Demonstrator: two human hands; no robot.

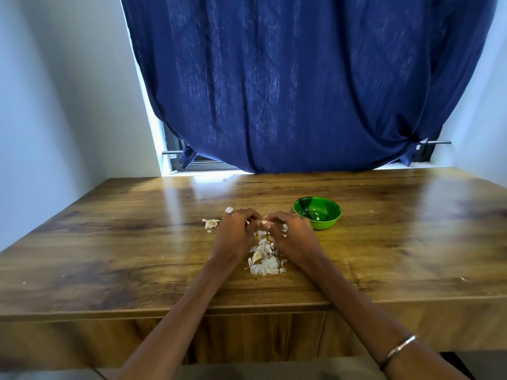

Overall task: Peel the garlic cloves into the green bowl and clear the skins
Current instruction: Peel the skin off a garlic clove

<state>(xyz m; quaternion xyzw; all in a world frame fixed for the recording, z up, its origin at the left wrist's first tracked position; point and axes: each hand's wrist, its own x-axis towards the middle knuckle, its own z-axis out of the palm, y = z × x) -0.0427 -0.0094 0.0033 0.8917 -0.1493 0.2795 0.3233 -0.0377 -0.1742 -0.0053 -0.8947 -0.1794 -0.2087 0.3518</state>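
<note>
I have one small pale garlic clove (264,222) pinched between the fingertips of both hands, my left hand (235,231) and my right hand (290,233) curled in toward each other a little above the wood-grain brown desk (109,242), roughly midway between its near and far edges. To peel it well, I judge I should hold the clove steady with one hand and lift the papery skin with a nail of the other, pulling along its length so it comes off in one piece rather than in crumbs.

The loose heap of white papery garlic skins (264,259) lies directly under and just nearer to me than my hands, so what I strip can fall onto it. A smaller clump of white garlic bits (210,223) sits just to the left of my left hand, and one stray white flake (229,209) lies just beyond it.

The small round shiny green bowl (317,213) stands just to the right of my right hand, toward the far edge; I can make out a pale bit inside it. The way to it is short and unblocked. The heap is well back from the near edge, and bare desk spreads broadly to the left and right for sweeping skins together.
</note>
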